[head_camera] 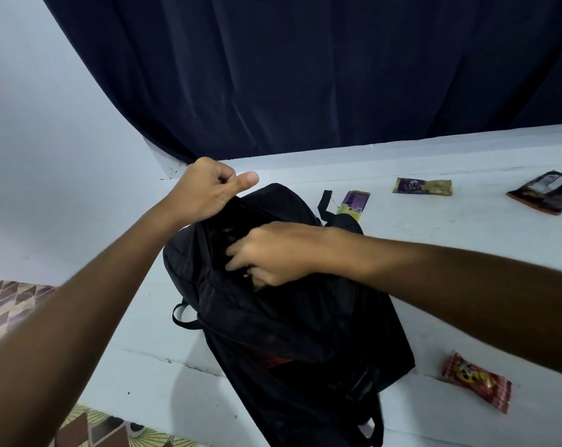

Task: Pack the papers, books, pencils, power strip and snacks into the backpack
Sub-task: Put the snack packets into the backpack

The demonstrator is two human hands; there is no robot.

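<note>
A black backpack (292,330) lies on the white surface (434,253) with its top opening facing away from me. My left hand (205,188) pinches the far edge of the opening and holds it up. My right hand (273,253) reaches into the opening, its fingertips hidden in the dark fabric; what they hold cannot be made out. Snacks lie on the surface: a purple and yellow packet (353,204) just behind the bag, another purple and yellow packet (423,186) further right, a dark brown packet (546,196) at the far right, and a red packet (478,380) near the front right.
A dark blue curtain (305,75) hangs behind the surface. A pale wall (47,140) is at the left. Patterned floor (8,304) shows below the surface's left edge. A backpack strap loop (182,316) sticks out to the left.
</note>
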